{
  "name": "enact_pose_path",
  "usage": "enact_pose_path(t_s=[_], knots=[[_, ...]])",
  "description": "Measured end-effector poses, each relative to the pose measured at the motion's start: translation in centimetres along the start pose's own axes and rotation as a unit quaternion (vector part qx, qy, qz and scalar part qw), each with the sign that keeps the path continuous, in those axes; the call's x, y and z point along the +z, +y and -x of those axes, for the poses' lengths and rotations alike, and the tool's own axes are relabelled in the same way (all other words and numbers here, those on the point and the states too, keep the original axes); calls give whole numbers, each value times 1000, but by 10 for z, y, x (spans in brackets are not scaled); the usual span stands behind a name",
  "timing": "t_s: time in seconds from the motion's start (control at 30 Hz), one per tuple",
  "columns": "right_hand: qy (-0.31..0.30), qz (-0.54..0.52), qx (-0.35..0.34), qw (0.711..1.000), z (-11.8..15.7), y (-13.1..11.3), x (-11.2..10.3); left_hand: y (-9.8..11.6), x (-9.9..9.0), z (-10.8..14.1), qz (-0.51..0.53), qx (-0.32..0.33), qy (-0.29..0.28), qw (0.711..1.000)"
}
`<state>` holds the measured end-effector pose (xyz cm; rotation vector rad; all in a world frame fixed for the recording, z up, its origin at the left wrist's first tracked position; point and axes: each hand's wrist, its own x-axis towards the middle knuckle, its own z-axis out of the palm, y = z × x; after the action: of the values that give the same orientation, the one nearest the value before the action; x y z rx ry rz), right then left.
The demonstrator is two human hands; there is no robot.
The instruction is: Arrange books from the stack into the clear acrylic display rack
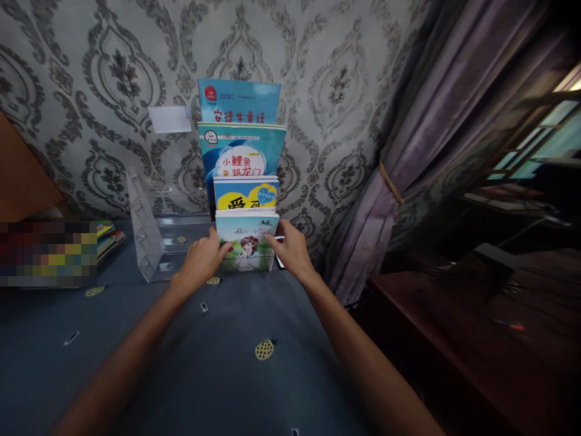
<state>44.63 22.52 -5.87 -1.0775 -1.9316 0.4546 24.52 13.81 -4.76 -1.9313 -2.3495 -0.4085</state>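
Both my hands grip the front book (247, 245), which has a light blue and green cover with a drawn figure. My left hand (204, 253) pinches its left edge, thumb on the cover; my right hand (290, 242) pinches the right edge the same way. The book stands upright at the lowest front tier of a clear tiered rack (147, 236). Behind it, stepped upward, stand a yellow and blue book (246, 192), a teal book (242, 142) and a blue book (239, 97). My fingers behind the front book are hidden.
The rack's left tiers show bare clear plastic, with a white card (169, 119) at the top. A stack of books (109, 242), partly blurred out, lies at the left on the dark blue pineapple-print cloth (218, 363). Right are a tied curtain (363, 200) and a dark red table (422, 321).
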Motion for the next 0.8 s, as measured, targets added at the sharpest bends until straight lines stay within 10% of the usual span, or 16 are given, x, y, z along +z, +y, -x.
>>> enact_pose_path(t_s=[0.8], knots=[[-32, 94, 28, 995, 0, 3, 6, 4, -5, 0, 13, -2, -14, 1000]])
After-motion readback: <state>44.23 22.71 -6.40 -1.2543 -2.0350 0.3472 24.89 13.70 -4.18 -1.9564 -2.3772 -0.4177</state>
